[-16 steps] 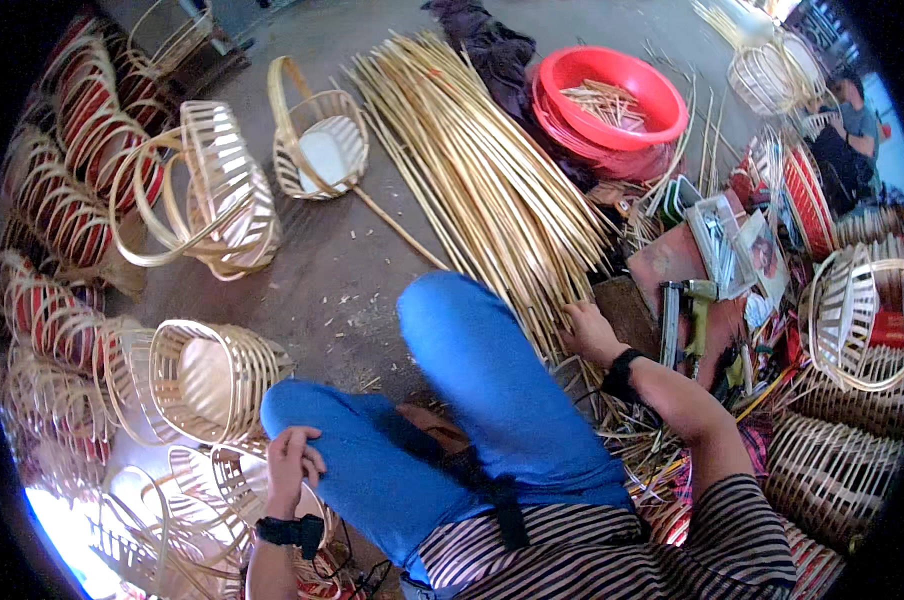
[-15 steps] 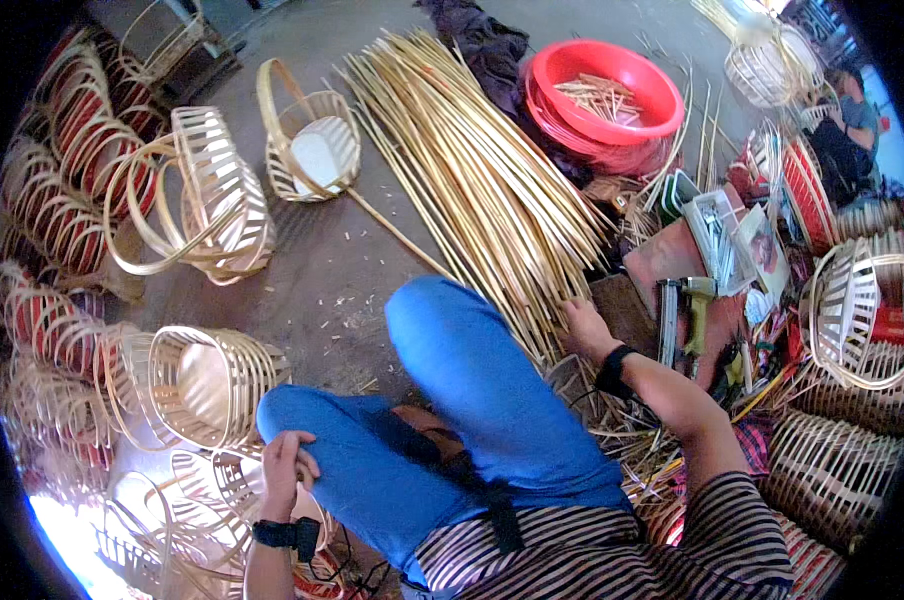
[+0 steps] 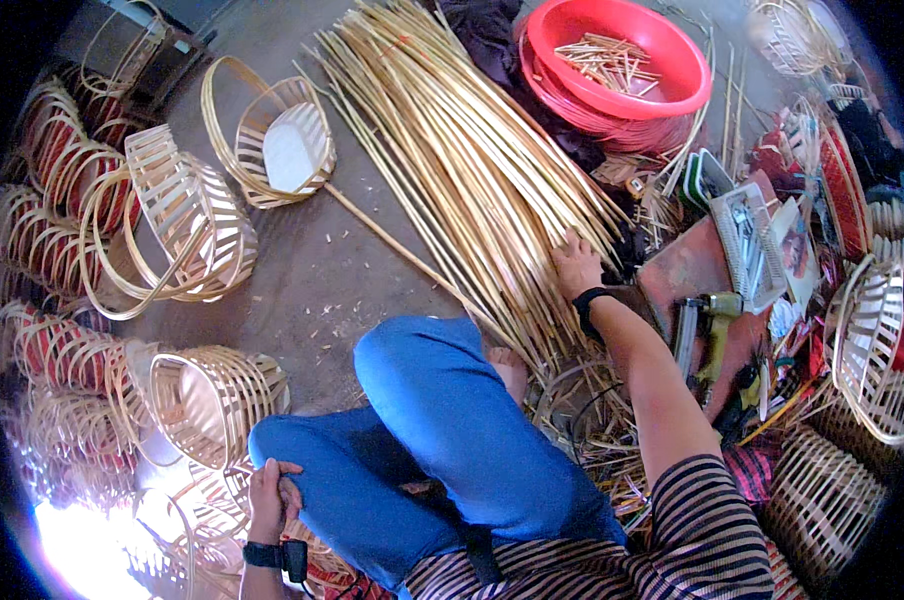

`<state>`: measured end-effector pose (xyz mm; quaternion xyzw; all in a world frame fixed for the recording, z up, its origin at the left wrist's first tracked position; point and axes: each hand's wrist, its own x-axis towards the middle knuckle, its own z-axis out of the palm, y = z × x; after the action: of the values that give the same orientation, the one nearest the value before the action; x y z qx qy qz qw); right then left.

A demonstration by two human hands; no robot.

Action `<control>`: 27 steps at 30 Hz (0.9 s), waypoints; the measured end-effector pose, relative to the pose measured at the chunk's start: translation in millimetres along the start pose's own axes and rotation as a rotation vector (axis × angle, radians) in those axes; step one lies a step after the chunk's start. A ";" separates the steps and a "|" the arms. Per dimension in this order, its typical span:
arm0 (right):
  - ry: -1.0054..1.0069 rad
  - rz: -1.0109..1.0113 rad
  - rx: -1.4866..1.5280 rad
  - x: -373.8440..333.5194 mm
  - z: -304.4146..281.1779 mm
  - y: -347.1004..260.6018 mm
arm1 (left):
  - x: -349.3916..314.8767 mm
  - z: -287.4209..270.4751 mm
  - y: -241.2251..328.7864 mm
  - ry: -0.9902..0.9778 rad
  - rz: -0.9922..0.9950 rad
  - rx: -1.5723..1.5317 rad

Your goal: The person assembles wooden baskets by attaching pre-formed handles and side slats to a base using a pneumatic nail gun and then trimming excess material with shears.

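Observation:
My right hand [image 3: 577, 268] reaches out over the right edge of a long bundle of pale bamboo strips [image 3: 472, 170] on the floor. Its fingers are spread and touch the strips. On my left knee rests my left hand [image 3: 272, 495], empty, its fingers loosely bent and thumb apart. A single strip [image 3: 402, 252] runs from the bundle's near end toward a handled basket [image 3: 290, 155] with a pale base. Left of that lies a larger slatted basket [image 3: 192, 215] with hooped handles.
A red plastic basin [image 3: 622, 95] of short sticks stands beyond the bundle. To the right are a tray of tools [image 3: 747, 245], a nail gun [image 3: 714, 345] and woven baskets [image 3: 822, 500]. Stacked baskets [image 3: 212, 400] and rows of hooped baskets [image 3: 52, 230] line the left side.
My right hand has moved forward along the strips, and the arm is stretched further. My left hand stays on the knee. The whole view has shifted slightly.

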<state>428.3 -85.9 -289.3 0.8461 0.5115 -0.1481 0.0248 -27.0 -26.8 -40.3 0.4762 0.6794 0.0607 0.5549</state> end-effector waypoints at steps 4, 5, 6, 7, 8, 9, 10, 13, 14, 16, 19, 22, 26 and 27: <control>-0.019 0.164 -0.024 9.5 11.2 -14.8 | 0.8 6.2 5.1 -0.011 -0.019 0.030; -0.008 0.176 -0.009 10.5 11.1 -20.2 | 1.7 5.3 4.2 -0.009 -0.023 0.034; -0.106 0.202 0.006 7.4 -4.4 -27.2 | 3.3 4.5 2.4 -0.010 -0.028 0.034; -0.150 0.215 0.012 3.3 -8.9 -27.9 | 4.7 5.1 2.0 -0.029 -0.031 0.018; -0.193 0.230 0.021 -0.8 -13.0 -28.9 | 5.6 6.5 3.7 -0.040 -0.023 0.009; -0.091 0.119 0.182 -8.4 -9.8 -22.9 | 6.3 8.4 4.8 -0.053 -0.014 -0.001; 0.050 0.065 0.334 -16.9 -13.8 -24.5 | 5.4 9.5 4.7 -0.059 -0.008 -0.012; 0.356 -0.027 0.710 -39.5 -19.3 -26.0 | 7.4 12.1 1.3 -0.083 0.023 -0.038; 0.382 0.006 0.759 -43.8 -21.6 -24.9 | 8.6 12.4 -0.5 -0.092 0.032 -0.050; 0.199 0.149 1.086 -53.2 -38.5 -25.7 | 12.0 14.2 -2.1 -0.101 0.043 -0.038; -0.154 0.122 1.368 -74.3 -59.3 -11.7 | 18.1 17.0 0.4 -0.134 0.061 0.017; -0.430 0.114 1.594 -118.6 -92.5 -7.3 | 20.9 23.9 10.1 -0.129 0.073 0.071; -0.603 0.122 1.725 -205.8 -157.6 -3.4 | 35.6 37.6 23.1 -0.128 0.368 0.098; -0.652 0.097 1.729 -226.5 -169.8 -1.5 | 37.8 40.5 27.6 -0.132 0.400 0.120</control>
<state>367.2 -246.7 -64.6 0.5072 0.1550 -0.7080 -0.4663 24.5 -3.0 -65.1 0.6366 0.5361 0.0979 0.5457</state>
